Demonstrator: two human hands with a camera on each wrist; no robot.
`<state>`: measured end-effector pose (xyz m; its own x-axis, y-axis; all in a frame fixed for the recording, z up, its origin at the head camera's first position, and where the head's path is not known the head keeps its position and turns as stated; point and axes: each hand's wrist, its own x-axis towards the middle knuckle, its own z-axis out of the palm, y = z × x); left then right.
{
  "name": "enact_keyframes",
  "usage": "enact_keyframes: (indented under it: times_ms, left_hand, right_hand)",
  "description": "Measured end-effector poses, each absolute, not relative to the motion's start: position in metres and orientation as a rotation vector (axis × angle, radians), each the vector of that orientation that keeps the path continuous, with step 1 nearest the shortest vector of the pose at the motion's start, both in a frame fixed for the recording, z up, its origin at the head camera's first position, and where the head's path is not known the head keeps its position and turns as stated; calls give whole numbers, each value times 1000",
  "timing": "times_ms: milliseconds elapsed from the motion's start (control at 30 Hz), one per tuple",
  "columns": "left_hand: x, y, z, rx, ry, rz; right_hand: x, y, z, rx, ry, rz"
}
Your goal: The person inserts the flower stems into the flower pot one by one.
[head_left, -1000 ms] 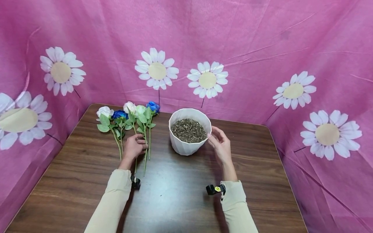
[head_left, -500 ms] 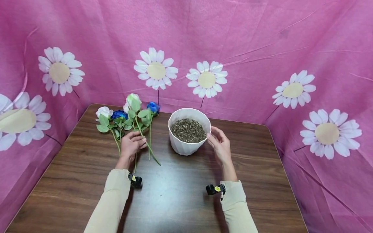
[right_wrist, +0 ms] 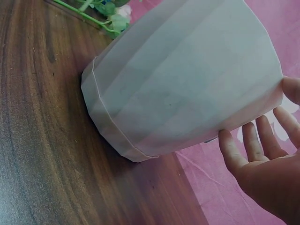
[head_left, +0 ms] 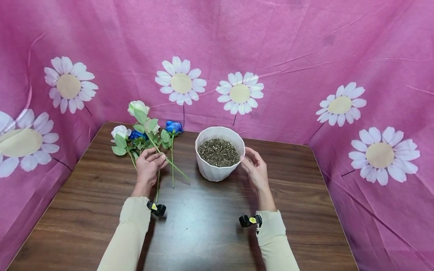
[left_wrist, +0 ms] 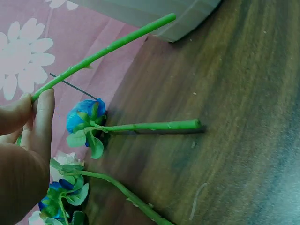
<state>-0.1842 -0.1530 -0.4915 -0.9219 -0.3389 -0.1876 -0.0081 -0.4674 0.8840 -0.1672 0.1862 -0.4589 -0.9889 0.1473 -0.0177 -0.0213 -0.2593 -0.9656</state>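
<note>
My left hand (head_left: 148,165) pinches the green stem (left_wrist: 110,48) of a pale green-white rose (head_left: 138,107) between thumb and fingers. The rose is raised, its bloom tilted to the far left and its stem end pointing right towards the pot. A white faceted flower pot (head_left: 215,172), filled with dark brown soil-like bits (head_left: 218,152), stands upright at mid-table. At the pot's right side is my right hand (head_left: 258,169), its thumb at the rim and its spread fingertips (right_wrist: 228,140) against the outer wall.
On the wooden table (head_left: 291,210), left of the pot, lie a white rose (head_left: 121,132), a blue rose (head_left: 174,127), another blue rose (head_left: 137,134) and a pinkish-white one partly hidden by leaves. A pink cloth (head_left: 288,45) with printed daisies surrounds the table's back and sides.
My left hand has lifted the pale green-white rose off the table. Its bloom has swung up and left, its stem end right towards the pot. My right hand stays at the pot.
</note>
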Motion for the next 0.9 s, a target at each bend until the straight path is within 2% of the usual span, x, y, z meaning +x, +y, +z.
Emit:
enact_keyframes:
  times_ms: [467, 900]
  left_hand:
    - [-186, -154, -471, 510, -1405, -2504]
    - [-193, -151, -440, 408, -1301, -2459]
  right_hand:
    - [-166, 187, -459, -172, -1848, 2412]
    - [-165, 187, -458, -164, -1861, 2395]
